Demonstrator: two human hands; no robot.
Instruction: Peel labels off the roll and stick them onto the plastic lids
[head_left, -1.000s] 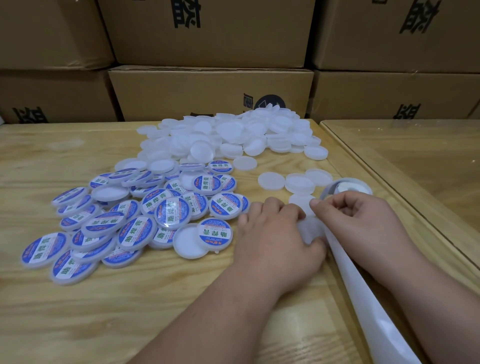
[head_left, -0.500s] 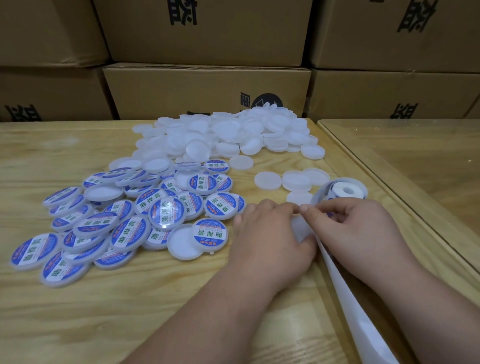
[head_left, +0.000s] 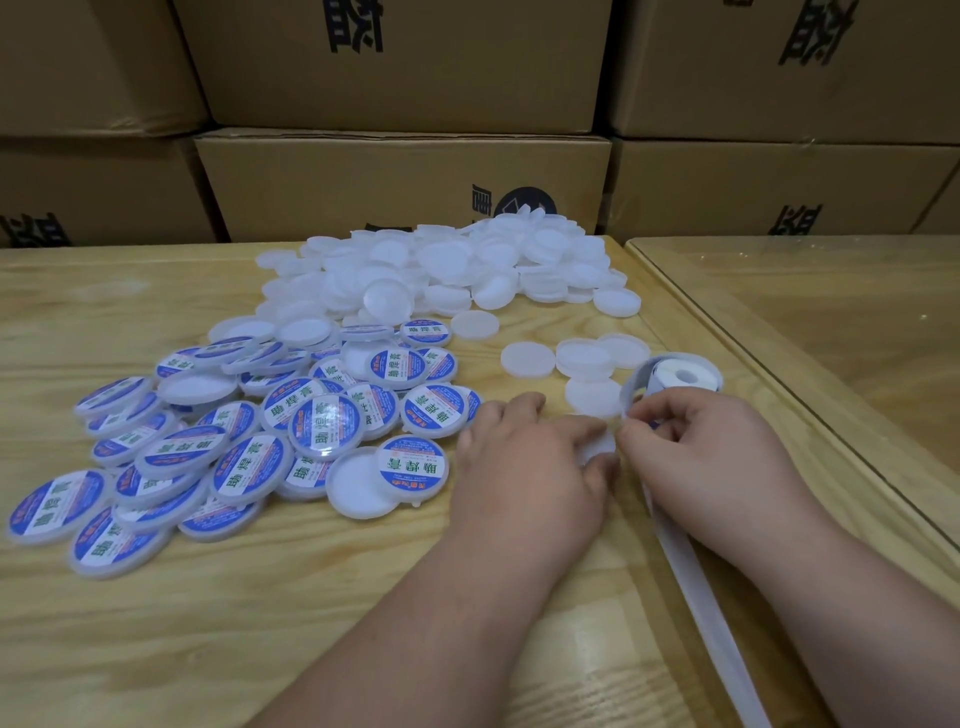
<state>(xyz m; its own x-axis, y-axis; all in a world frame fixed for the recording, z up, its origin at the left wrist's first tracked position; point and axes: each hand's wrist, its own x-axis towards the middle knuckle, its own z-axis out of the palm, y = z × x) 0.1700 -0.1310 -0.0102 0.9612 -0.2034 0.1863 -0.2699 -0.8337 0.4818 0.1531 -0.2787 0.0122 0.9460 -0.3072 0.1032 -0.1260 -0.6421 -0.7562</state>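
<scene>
Head view, near to far. Two bare forearms enter from bottom edge over a pale wooden surface (head_left: 156, 623). A white backing strip (head_left: 696, 577), bare of labels, runs from the lower right corner up under the R hand toward the roll.

L hand (head_left: 530, 467): palm down, fingers curled over a blank plastic lid (head_left: 597, 447) lying flat on the surface; grip closed on the lid's edge, most of the lid hidden beneath the hand. R hand (head_left: 711, 457): thumb and forefinger pinched together on the strip's bent end just beside that lid; a small blue bit shows between the fingers, too small to tell whether it is a label. The two hands nearly touch at the fingertips.

Label roll (head_left: 675, 376): lies flat just beyond the R hand, white core visible, strip looping off its L side down to the pinch.

Labelled lids (head_left: 322, 426): loose overlapping heap L of the hands, blue-and-white round labels w/ green characters, most face up, some tilted on others; a few unlabelled ones mixed in.

Three or four blank lids lie singly or slightly overlapped between the roll and the far pile. Blank lids pile (head_left: 457, 270): large white heap at the far edge of the surface, centre to R.

A second, glass-topped table (head_left: 831, 322) adjoins on the R. Cardboard boxes (head_left: 405, 176), stacked two high w/ black printed characters, fill the background.
</scene>
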